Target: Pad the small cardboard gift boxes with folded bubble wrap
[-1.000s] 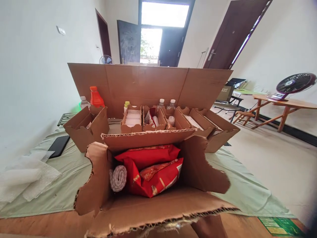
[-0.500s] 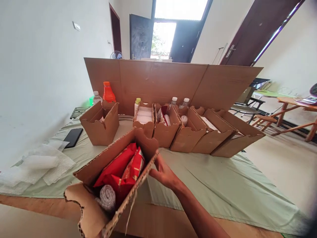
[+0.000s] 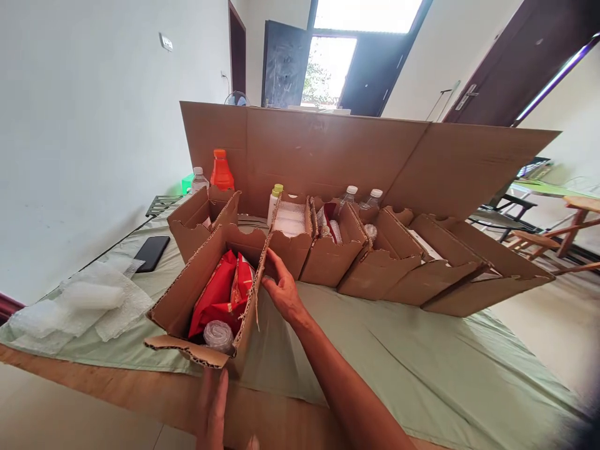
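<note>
An open cardboard box point(image 3: 185, 294) sits on the green cloth point(image 3: 398, 356) at the table's near edge. Inside it lie red snack packets point(image 3: 216, 294) and a white wrapped roll point(image 3: 218, 334). My right hand point(image 3: 281, 290) grips the box's right wall near its far corner, fingers curled over the rim. My left hand point(image 3: 213, 406) comes up from below with fingers stretched flat against the box's near end.
Behind stands a row of several open cardboard boxes point(image 3: 328, 265) with bottles and packets, backed by an upright cardboard sheet point(image 3: 328, 150). An orange bottle point(image 3: 221, 172) stands at the back left. A black phone point(image 3: 152, 252) and bubble wrap point(image 3: 79, 306) lie to the left.
The box went from held close to my face to lying on the cloth, moved forward and left toward the row. My right hand shifted along its right wall; my left hand came into view.
</note>
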`<action>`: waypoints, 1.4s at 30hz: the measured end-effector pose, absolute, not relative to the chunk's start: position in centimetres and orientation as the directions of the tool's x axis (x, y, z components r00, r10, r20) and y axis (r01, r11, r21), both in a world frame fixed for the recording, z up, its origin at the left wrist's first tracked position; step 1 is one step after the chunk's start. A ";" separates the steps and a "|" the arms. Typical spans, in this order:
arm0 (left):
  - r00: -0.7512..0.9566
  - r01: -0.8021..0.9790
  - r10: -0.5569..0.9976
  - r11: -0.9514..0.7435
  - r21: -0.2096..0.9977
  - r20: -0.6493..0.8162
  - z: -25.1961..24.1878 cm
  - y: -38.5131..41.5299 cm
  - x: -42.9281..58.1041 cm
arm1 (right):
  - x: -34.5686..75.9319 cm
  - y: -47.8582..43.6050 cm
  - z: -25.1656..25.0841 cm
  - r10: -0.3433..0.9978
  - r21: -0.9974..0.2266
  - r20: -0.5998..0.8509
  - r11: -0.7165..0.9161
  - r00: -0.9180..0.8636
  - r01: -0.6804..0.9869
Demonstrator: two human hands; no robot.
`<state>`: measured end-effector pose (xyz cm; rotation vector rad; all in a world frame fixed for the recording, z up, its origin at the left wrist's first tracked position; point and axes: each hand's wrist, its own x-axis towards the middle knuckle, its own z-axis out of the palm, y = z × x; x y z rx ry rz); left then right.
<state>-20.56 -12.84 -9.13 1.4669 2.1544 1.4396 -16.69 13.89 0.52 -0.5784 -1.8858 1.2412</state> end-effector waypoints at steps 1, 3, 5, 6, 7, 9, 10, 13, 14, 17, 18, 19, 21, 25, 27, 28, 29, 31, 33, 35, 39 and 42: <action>-0.510 0.630 0.775 0.042 0.775 0.373 -9.3 -12.5 -20.4 | -17.1 14.0 0.5 0.731 -0.906 0.367 0.421 -0.575 -0.042; -0.519 0.622 0.760 0.023 0.783 0.390 -9.2 -11.8 -20.0 | -17.8 14.0 0.6 0.743 -0.900 0.381 0.435 -0.550 -0.036; -0.524 0.611 0.764 0.029 0.791 0.377 -8.5 -11.1 -19.8 | -18.2 13.9 0.6 0.754 -0.889 0.406 0.456 -0.516 -0.033; -0.527 0.608 0.766 0.037 0.793 0.369 -8.0 -10.9 -19.8 | -18.3 13.7 0.4 0.762 -0.883 0.419 0.468 -0.493 -0.027; -0.530 0.606 0.768 0.045 0.794 0.361 -7.5 -10.6 -19.8 | -18.2 13.5 0.0 0.775 -0.880 0.428 0.475 -0.466 -0.018; -0.542 0.591 0.771 0.067 0.804 0.334 -6.5 -10.2 -19.9 | -18.0 13.2 -1.2 0.809 -0.882 0.427 0.471 -0.403 0.013; -0.556 0.575 0.770 0.083 0.814 0.314 -6.1 -9.9 -20.0 | -17.8 13.1 -2.1 0.828 -0.888 0.416 0.460 -0.375 0.030; -0.577 0.547 0.766 0.104 0.831 0.284 -5.3 -8.8 -20.5 | -17.4 13.0 -5.1 0.867 -0.905 0.379 0.421 -0.323 0.069; -0.566 0.556 0.770 0.092 0.826 0.294 -5.1 -8.1 -20.8 | -17.3 13.0 -6.0 0.872 -0.906 0.374 0.416 -0.316 0.075; -0.497 0.604 0.793 0.026 0.797 0.351 -4.9 -5.0 -22.4 | -17.3 13.3 -7.7 0.875 -0.905 0.378 0.419 -0.302 0.079; -0.479 0.610 0.800 0.008 0.792 0.362 -4.9 -3.7 -23.1 | -17.4 13.4 -8.0 0.875 -0.904 0.381 0.421 -0.299 0.080; -0.462 0.611 0.808 -0.007 0.791 0.364 -4.9 -2.3 -23.8 | -17.4 13.5 -8.1 0.875 -0.903 0.383 0.422 -0.296 0.081; -0.416 0.626 0.836 -0.023 0.780 0.358 -5.0 0.6 -25.3 | -17.4 13.7 -8.2 0.874 -0.900 0.387 0.427 -0.293 0.087; -0.325 0.705 0.874 -0.030 0.708 0.362 -6.4 4.4 -27.2 | -17.3 13.8 -8.4 0.871 -0.894 0.389 0.436 -0.300 0.107; -0.306 0.731 0.880 -0.027 0.682 0.363 -7.4 4.9 -27.6 | -17.2 13.8 -8.5 0.871 -0.892 0.383 0.435 -0.308 0.121; -0.292 0.745 0.884 -0.029 0.667 0.364 -7.9 4.8 -27.6 | -17.2 13.8 -8.5 0.871 -0.892 0.378 0.434 -0.313 0.130; -0.277 0.759 0.888 -0.032 0.650 0.367 -8.3 4.7 -27.6 | -17.2 13.8 -8.5 0.871 -0.891 0.374 0.433 -0.320 0.138; -0.247 0.787 0.894 -0.041 0.616 0.374 -8.7 4.2 -27.4 | -17.2 13.7 -8.4 0.867 -0.886 0.366 0.436 -0.339 0.156; -0.221 0.809 0.898 -0.049 0.585 0.380 -8.9 3.9 -27.2 | -17.2 13.7 -8.2 0.858 -0.878 0.360 0.444 -0.367 0.177; -0.192 0.827 0.904 -0.060 0.559 0.382 -8.8 3.9 -27.0 | -17.2 13.6 -7.9 0.844 -0.866 0.353 0.459 -0.403 0.201; -0.152 0.848 0.911 -0.080 0.525 0.384 -8.3 4.1 -26.7 | -17.0 13.2 -7.0 0.803 -0.825 0.330 0.501 -0.496 0.262; -0.151 0.854 0.911 -0.076 0.514 0.384 -7.9 4.1 -26.4 | -17.2 13.1 -6.1 0.766 -0.789 0.290 0.531 -0.574 0.309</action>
